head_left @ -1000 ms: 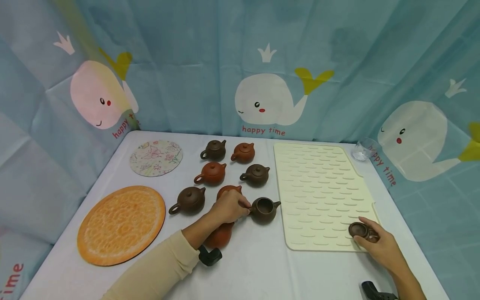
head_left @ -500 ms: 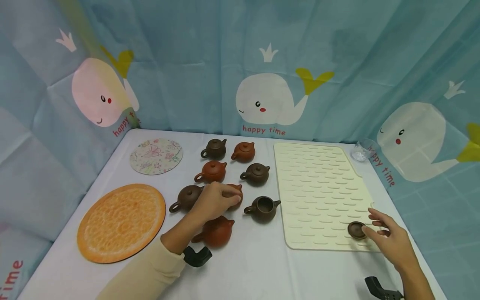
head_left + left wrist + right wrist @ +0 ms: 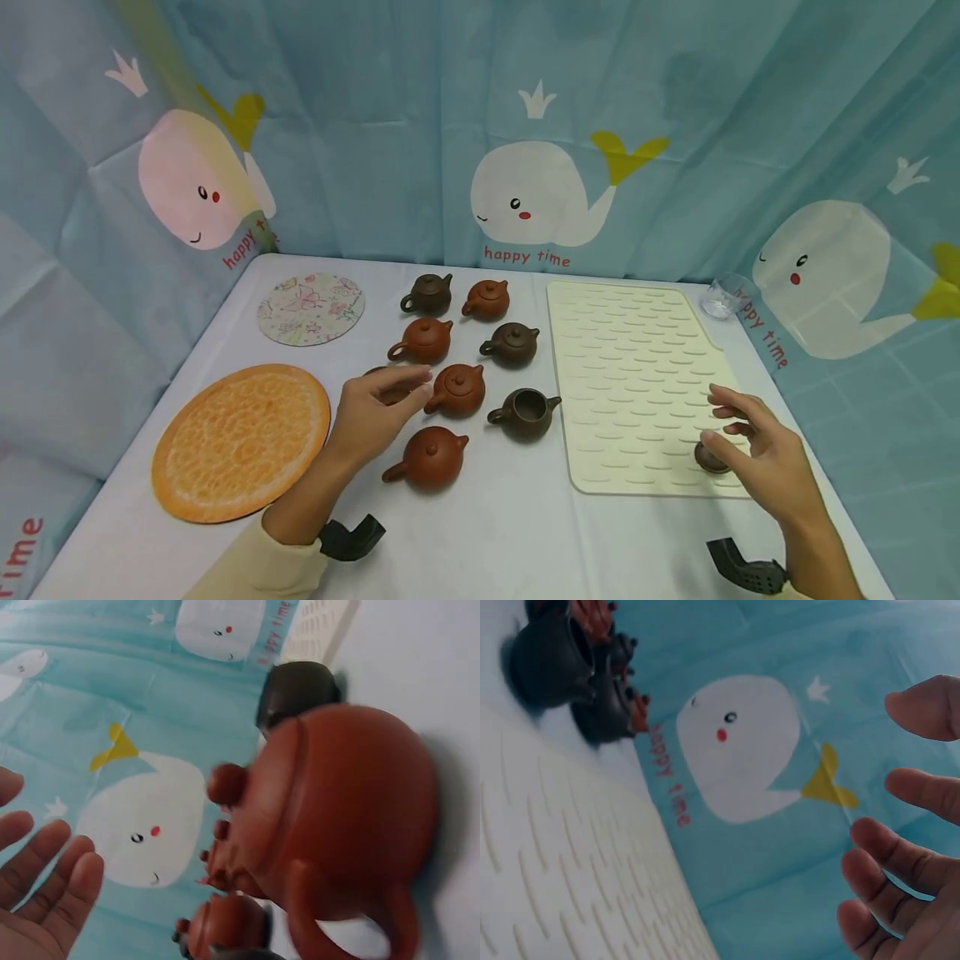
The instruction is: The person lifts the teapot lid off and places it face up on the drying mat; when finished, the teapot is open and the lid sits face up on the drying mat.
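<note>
In the head view my left hand (image 3: pixel 378 417) hovers with relaxed, parted fingers over a dark teapot (image 3: pixel 375 372) that it mostly hides. Beside its fingertips stands a reddish-brown teapot (image 3: pixel 457 390); a second reddish-brown teapot (image 3: pixel 435 458) is nearer me. A dark teapot without its lid (image 3: pixel 527 415) shows its open mouth. The dark lid (image 3: pixel 708 459) lies on the cream mat (image 3: pixel 630 479), partly behind the thumb of my right hand (image 3: pixel 772 458). In the right wrist view that hand (image 3: pixel 907 877) has its fingers spread, holding nothing. The left wrist view also shows the left fingers (image 3: pixel 46 862) loose.
Farther back stand two dark teapots (image 3: pixel 430 294) (image 3: pixel 513 344) and two reddish ones (image 3: pixel 487 300) (image 3: pixel 424 340). An orange round mat (image 3: pixel 243 442) and a floral round mat (image 3: pixel 311 308) lie left. A clear glass (image 3: pixel 722 300) stands at the back right corner.
My left hand has drawn leftward from the lidless teapot's handle, past the reddish teapot. My right hand has let go of the lid, which now lies on the cream mat.
</note>
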Demonstrator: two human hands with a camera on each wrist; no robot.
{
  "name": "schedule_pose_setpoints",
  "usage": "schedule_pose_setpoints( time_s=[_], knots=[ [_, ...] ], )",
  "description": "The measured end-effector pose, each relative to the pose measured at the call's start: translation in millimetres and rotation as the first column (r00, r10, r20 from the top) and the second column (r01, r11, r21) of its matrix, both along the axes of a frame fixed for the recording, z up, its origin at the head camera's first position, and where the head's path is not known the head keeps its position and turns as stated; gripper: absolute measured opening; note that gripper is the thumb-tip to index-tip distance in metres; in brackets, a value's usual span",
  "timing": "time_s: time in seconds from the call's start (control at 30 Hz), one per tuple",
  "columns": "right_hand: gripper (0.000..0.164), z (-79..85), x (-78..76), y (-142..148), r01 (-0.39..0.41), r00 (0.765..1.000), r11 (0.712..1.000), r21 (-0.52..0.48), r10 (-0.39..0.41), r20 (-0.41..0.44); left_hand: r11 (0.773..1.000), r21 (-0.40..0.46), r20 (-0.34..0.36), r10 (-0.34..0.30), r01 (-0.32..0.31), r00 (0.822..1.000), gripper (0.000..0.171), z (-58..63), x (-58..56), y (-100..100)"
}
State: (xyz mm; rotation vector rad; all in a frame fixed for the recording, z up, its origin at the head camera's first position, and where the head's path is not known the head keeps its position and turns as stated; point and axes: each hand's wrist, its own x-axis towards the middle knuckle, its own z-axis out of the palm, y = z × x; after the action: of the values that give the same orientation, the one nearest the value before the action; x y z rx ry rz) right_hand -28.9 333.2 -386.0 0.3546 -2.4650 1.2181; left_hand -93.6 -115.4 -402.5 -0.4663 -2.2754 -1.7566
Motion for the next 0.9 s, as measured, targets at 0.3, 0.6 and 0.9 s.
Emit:
schedule_pose_setpoints(
  time_s=[0.3,0.6,0.9],
  knots=[
    [0.070,14.6,-3.0,-28.9,-0.186,0.982,0.980,-0.064,0.183,-0.051,0.998,0.036,-0.064,-0.047,0.050,0.997,0.034,-24.8,10.9,-23.3],
    [0.069,27.6,-16.6,-66.3,-0.337,0.933,0.939,-0.061,0.325,-0.156,0.988,0.089,-0.051,-0.120,0.124,0.991,0.042,-58.7,17.6,-45.3],
    [0.063,34.6,-25.2,-109.9,-0.452,0.886,0.889,-0.065,0.440,-0.149,0.985,0.097,0.092,-0.153,0.144,0.984,0.017,-77.6,22.7,-56.9]
  ],
)
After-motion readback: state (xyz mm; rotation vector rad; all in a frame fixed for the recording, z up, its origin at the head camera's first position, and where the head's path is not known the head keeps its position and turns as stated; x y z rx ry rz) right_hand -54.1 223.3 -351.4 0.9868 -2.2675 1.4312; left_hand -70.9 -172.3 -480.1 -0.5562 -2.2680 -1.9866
